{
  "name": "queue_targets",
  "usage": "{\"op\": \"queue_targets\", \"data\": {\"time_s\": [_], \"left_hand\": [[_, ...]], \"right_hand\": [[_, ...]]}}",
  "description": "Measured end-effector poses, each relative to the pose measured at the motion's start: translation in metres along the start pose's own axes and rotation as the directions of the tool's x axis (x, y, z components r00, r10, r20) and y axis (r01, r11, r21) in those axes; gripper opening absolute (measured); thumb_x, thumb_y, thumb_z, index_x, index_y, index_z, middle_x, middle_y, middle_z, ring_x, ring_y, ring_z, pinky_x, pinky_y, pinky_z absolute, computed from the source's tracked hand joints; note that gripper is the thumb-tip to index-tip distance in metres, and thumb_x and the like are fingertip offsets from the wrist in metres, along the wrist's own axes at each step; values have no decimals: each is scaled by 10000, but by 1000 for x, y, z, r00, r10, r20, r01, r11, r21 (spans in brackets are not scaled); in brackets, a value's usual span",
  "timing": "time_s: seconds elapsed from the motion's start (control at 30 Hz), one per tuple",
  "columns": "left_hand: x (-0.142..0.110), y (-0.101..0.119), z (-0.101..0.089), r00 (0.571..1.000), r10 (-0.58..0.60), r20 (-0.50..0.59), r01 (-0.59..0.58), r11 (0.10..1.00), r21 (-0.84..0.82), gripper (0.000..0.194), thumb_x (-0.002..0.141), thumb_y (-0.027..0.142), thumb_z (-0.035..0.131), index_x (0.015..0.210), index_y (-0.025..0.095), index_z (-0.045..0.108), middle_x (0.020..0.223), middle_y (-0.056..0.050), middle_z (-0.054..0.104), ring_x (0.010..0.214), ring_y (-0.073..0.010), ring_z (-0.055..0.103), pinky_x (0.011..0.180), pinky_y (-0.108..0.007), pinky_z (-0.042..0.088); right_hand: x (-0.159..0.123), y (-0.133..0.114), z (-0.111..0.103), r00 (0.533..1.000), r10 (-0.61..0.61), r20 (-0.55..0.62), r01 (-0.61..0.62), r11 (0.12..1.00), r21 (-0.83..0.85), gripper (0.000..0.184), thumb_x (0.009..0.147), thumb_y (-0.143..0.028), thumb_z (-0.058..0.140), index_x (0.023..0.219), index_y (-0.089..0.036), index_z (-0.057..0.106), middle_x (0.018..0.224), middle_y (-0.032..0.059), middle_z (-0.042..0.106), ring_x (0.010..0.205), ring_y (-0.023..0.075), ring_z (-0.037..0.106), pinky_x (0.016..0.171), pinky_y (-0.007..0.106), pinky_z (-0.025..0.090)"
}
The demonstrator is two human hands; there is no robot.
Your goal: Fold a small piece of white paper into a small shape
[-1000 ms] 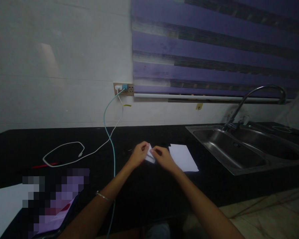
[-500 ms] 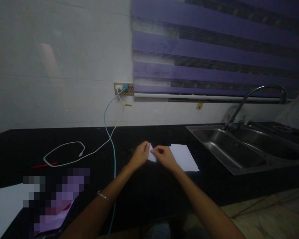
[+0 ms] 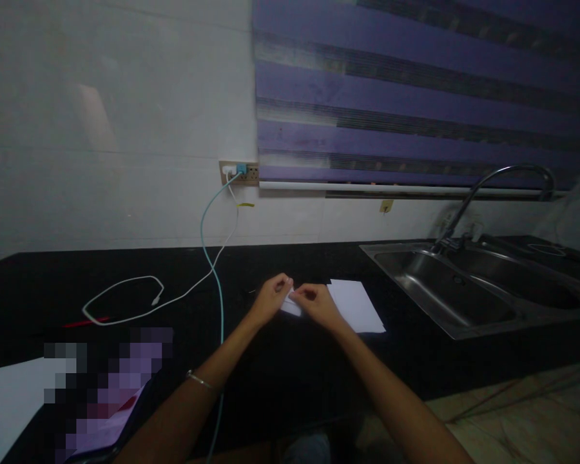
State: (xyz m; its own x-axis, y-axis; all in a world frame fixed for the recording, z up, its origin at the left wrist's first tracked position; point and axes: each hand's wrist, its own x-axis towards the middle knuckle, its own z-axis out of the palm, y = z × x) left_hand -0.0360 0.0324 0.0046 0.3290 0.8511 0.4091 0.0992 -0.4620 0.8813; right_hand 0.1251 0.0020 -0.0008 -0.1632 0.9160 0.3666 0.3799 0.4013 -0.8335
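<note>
A small piece of white paper [image 3: 290, 308] is between my hands, above the dark countertop [image 3: 290, 367]. My left hand [image 3: 271, 298] pinches its upper left part, with thumb and forefinger together. Close beside it, my right hand [image 3: 318, 303] has its fingertips pinched on the paper's right side. A crease seems to run across the piece, though the fingers hide much of it. Just right of my right hand lies a stack of white paper sheets [image 3: 357, 306].
A steel double sink [image 3: 457, 328] with a curved faucet [image 3: 468, 200] is to the right. White and teal cables [image 3: 221, 303] run from a wall socket [image 3: 252, 173] across the counter. At lower left lie a red pen-like stick [image 3: 84, 321], a white sheet [image 3: 9, 399] and a blurred-out screen [image 3: 116, 412].
My fingertips have drawn closer together on the small paper, and its upright corner has come down so it looks flatter. The sheet stack stays put.
</note>
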Motion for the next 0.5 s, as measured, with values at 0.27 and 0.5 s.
{"op": "queue_targets", "data": {"time_s": [0.27,0.5], "left_hand": [[2,-1,-1,992,-59,-115,58,998,-13,380,826,514,539,690,161,567,612,18,526,568,-117,476,506,-212,347],[0,2,2,994,-100,-50,97,994,-43,356,789,493,606,744,140,627,670,0,600,620,-132,544,559,-223,404]], "right_hand": [[-1,-3,-3,999,-16,35,17,1000,-11,255,844,-357,595,763,-137,695,681,35,658,619,143,583,574,236,419],[-1,-1,-4,1000,-28,-13,28,999,-38,320,863,-407,568,721,-134,655,650,22,624,592,131,553,545,224,388]]}}
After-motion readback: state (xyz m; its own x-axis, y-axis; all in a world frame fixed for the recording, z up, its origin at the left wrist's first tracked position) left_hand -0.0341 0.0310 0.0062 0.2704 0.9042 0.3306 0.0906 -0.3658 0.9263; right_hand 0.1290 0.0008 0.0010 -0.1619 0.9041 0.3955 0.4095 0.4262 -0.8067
